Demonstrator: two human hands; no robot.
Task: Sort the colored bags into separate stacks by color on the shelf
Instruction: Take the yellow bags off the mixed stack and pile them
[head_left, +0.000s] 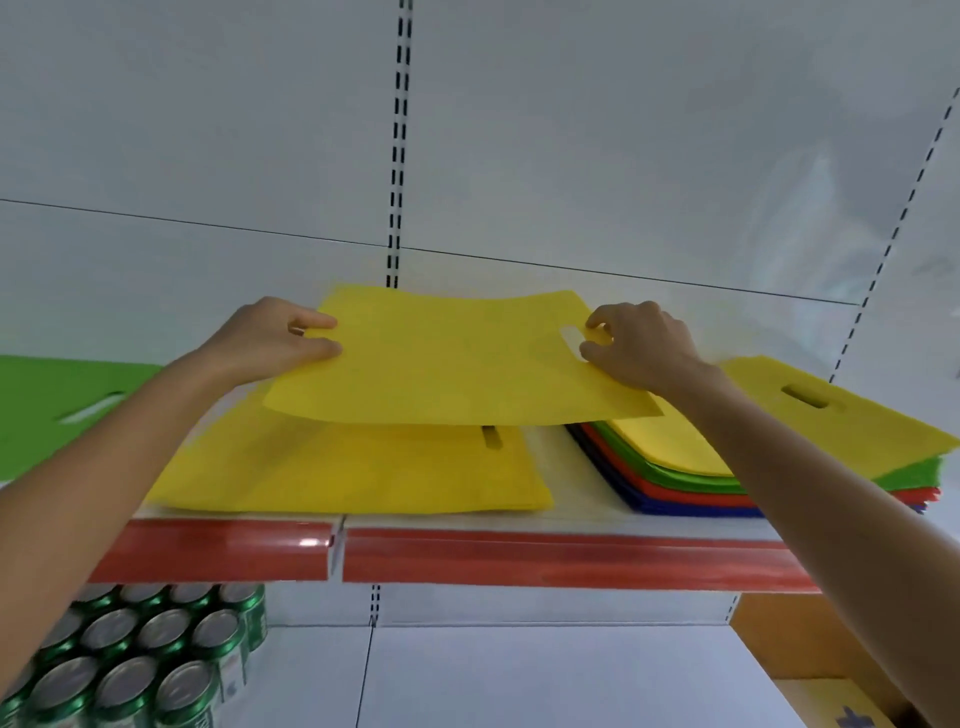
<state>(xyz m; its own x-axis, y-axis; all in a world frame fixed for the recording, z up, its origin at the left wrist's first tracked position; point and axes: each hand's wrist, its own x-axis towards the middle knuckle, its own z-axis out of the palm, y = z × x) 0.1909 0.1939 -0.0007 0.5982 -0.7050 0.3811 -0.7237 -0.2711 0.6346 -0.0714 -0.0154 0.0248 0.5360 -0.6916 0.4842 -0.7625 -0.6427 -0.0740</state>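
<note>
Far left, at nine o'clock from the action, a flat green fabric bag with a slot handle (47, 405) lies on the white shelf with the red front strip (519, 558). That looks like the green stack begun.

Now the left hand (270, 338), arm reaching up from seven o'clock. Its fingers (317, 319) curl over the left edge of a flat yellow fabric bag (452, 364), pinching it. The bag hangs roughly level in the air, clear of everything. It is directly above the stack of yellow bags (353, 467) lying at six o'clock below it. So the step in hand, I'd say, is laying this yellow one on its own colour.

Over to the right hand (639, 343), arm coming in from five o'clock. Its fingers (597, 325) bend round the bag's edge beside the handle slot and hold it there.

At four o'clock sits the mixed pile of yellow, green, red and blue bags (727, 478), with plenty left to sort.

The next move calls for lowering both hands together, squaring the edges over the stack, slot over slot, then letting go. It's thin cloth, so it may sag or slide if one side drops first.
</note>
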